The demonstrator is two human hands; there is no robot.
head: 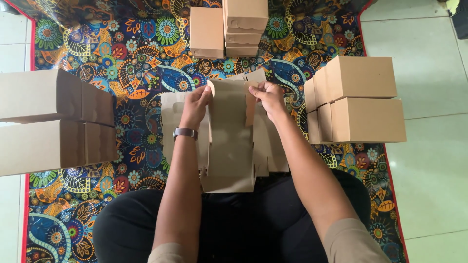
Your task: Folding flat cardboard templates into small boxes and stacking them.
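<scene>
**Folding a carton on the patterned mat**

Patterned floor mat (146, 68) covers the tiled floor (429, 87) under the seated person. Both hands pinch the top flaps of a flat cardboard box blank (229, 136): the left hand (196, 104), watch (185, 132) on its wrist, grips the left tab; the right hand (267, 97) grips the right tab. The blank stands at the mat's centre, over the lap, on other unfolded blanks (170, 117). Finished boxes sit stacked at the mat's left edge (48, 122), right edge (358, 100) and far edge (229, 27). The step looks like shaping the walls; the next move seems to call for tucking the tabs.
</scene>
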